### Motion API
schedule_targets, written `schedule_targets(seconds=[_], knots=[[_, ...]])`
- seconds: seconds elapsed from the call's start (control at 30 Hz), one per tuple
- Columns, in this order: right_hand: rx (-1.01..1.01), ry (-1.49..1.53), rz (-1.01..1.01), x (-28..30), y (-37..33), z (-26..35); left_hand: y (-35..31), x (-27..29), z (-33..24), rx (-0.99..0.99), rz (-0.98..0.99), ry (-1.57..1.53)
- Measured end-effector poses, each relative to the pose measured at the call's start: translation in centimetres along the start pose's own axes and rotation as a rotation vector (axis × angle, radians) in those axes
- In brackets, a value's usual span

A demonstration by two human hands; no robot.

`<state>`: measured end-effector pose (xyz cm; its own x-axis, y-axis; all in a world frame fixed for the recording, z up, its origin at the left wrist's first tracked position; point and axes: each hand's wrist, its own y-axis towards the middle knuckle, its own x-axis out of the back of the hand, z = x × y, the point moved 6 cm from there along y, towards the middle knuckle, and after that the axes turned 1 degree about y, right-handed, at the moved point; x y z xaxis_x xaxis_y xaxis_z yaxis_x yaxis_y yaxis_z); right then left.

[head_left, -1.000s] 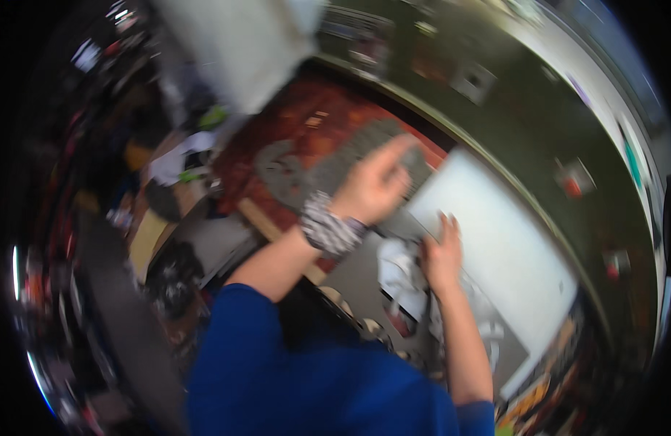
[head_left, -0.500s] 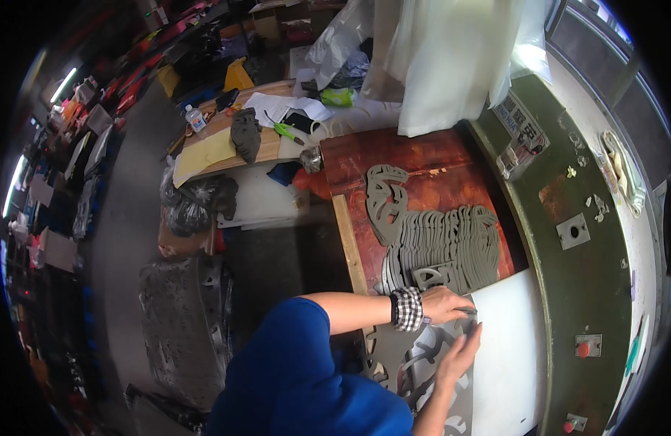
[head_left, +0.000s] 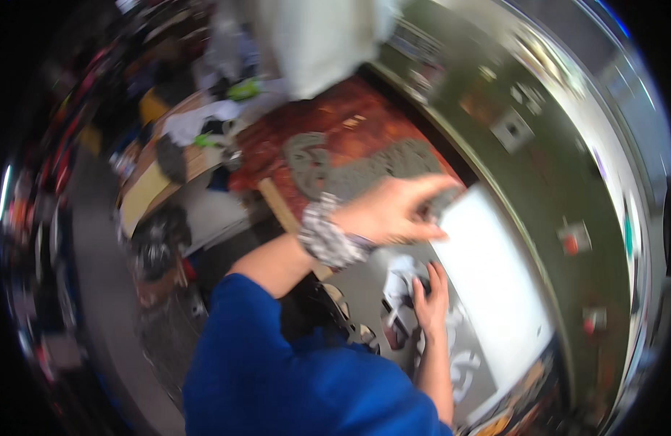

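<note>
My left hand (head_left: 393,211), with a checked scrunchie (head_left: 324,236) at its wrist, is raised above the work surface. Between its thumb and fingers sits a small dark grey cut piece (head_left: 441,202), blurred by motion. Lower down, my right hand (head_left: 433,301) is over a grey sheet (head_left: 370,280) full of cut-out holes, its thumb and fingers apart. White and dark patches show through the holes beside it. Beyond my left hand, a row of stacked grey cut pieces (head_left: 350,174) lies on a reddish-brown board (head_left: 343,109); my hand partly covers it.
A white board (head_left: 488,261) lies right of the sheet, along a green machine beam (head_left: 481,123) with buttons. White plastic sheeting (head_left: 314,43) hangs at the back. At far left stands a wooden table (head_left: 194,160) with papers and green-handled scissors (head_left: 205,140). A black bag (head_left: 161,232) sits below.
My left hand has lifted off the sheet with the grey piece. My right hand has come away from it, thumb spread. The whole view has turned and shifted.
</note>
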<state>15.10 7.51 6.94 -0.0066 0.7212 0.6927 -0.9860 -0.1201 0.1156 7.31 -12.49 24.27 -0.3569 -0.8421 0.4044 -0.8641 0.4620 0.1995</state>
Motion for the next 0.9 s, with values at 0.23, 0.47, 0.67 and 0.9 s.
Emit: schedule_targets(seconds=[0.23, 0.47, 0.67, 0.9], knots=[[0.009, 0.215, -0.212, 4.7, 0.6, 2.6, -0.6, 2.6, -0.7, 0.060, -0.086, -0.336], [-0.087, 0.312, -0.181, 4.0, -0.4, 2.3, -1.3, 5.8, 0.5, 0.041, -0.355, -0.516], [-0.176, 0.375, -0.153, 3.3, -1.2, 0.4, -2.5, 9.4, 3.7, 0.061, -0.527, -0.527], [-0.314, 0.417, -0.134, 3.9, -3.9, -2.1, -3.1, 14.4, 8.7, 0.078, -0.810, -0.391]])
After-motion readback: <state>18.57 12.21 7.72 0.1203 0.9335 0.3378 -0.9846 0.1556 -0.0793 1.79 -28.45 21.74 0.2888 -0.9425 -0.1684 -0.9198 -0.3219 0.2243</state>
